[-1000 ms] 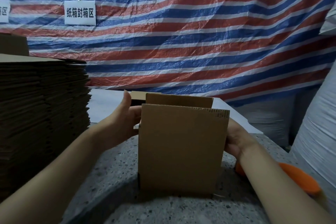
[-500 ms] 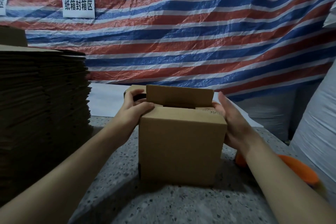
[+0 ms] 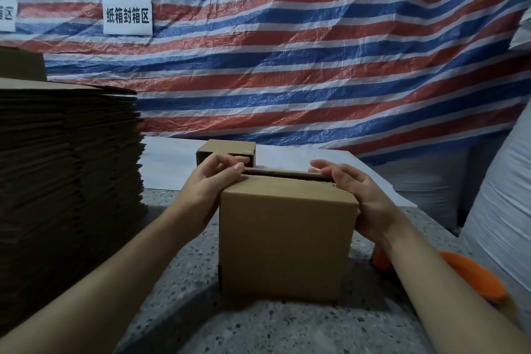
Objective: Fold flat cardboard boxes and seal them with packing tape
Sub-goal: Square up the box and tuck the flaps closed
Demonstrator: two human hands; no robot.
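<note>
A plain brown cardboard box (image 3: 284, 241) is seen standing upright on a grey speckled stone worktop (image 3: 178, 290), at the centre of the view. Its top flaps are folded nearly flat, and a dark narrow gap is left along the far edge of the top.

The left hand (image 3: 209, 184) is placed at the box's 10 o'clock corner, the palm laid against the left side and the loosely curved fingers resting on the top edge; nothing is pinched. The right hand (image 3: 356, 195) is placed at the 2 o'clock corner, the palm pressed against the right side and the fingers spread and slightly bent over the flap. Both bare forearms are seen reaching in from the bottom corners.

A smaller brown cardboard box (image 3: 227, 151) is set on a white sheet (image 3: 169, 161) at 12 o'clock, just behind the left hand. A tall stack of flat brown cardboard sheets (image 3: 69, 181) is found at 9 o'clock. An orange plastic object (image 3: 471, 273), partly hidden by the right forearm, lies at 4 o'clock; what it is cannot be told. A white woven sack (image 3: 500, 210) is seen at 3 o'clock. A red, white and blue striped tarpaulin (image 3: 287, 52) is hung behind everything, with a white sign with black Chinese characters (image 3: 128, 15) fixed to it at 11 o'clock.
</note>
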